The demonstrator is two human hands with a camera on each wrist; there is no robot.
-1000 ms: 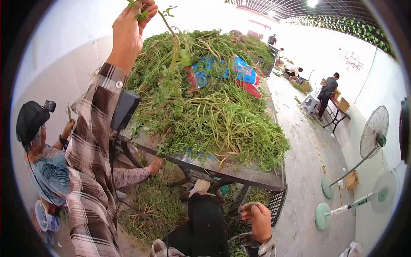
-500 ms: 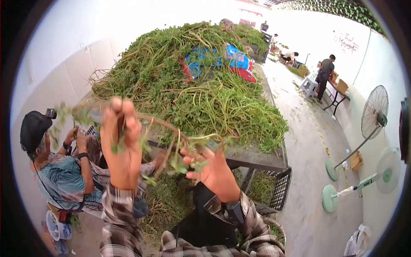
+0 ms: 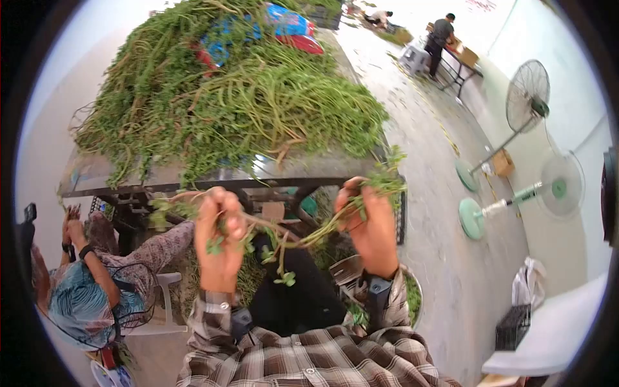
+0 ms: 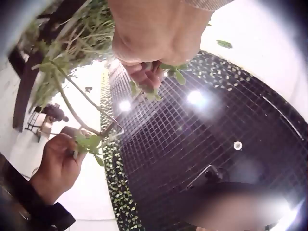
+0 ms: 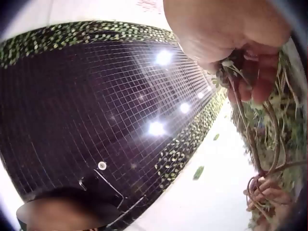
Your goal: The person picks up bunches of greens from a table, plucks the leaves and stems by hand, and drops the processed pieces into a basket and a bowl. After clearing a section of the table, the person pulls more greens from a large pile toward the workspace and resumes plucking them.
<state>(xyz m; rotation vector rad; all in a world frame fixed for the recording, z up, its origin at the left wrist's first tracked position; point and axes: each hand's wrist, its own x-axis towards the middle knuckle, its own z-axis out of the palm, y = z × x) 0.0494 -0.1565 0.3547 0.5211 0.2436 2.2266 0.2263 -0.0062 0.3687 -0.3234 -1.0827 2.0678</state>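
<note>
A branching green stem with small leaves [image 3: 293, 244] stretches between both hands, in front of the table's near edge. My left hand [image 3: 220, 242] has its fingers curled round one end, with leaves poking out past them; in the left wrist view the left hand [image 4: 154, 38] is at the top. The other end is pinched by my right hand [image 3: 373, 229], where a leafy tip sticks up above the fingers. In the right wrist view the right hand [image 5: 231, 33] holds stems [image 5: 255, 139] that run down to a fork.
A large heap of green plants [image 3: 258, 109] and a blue and red bag [image 3: 287, 22] lie on the table [image 3: 161, 171]. A seated person [image 3: 90, 290] is at the left. Fans [image 3: 529, 103] stand at the right; another person [image 3: 440, 42] is farther back.
The left hand has come down from high over the heap. Both hands now hold the stem, spread wider apart than half a second ago. The view has tilted down.
</note>
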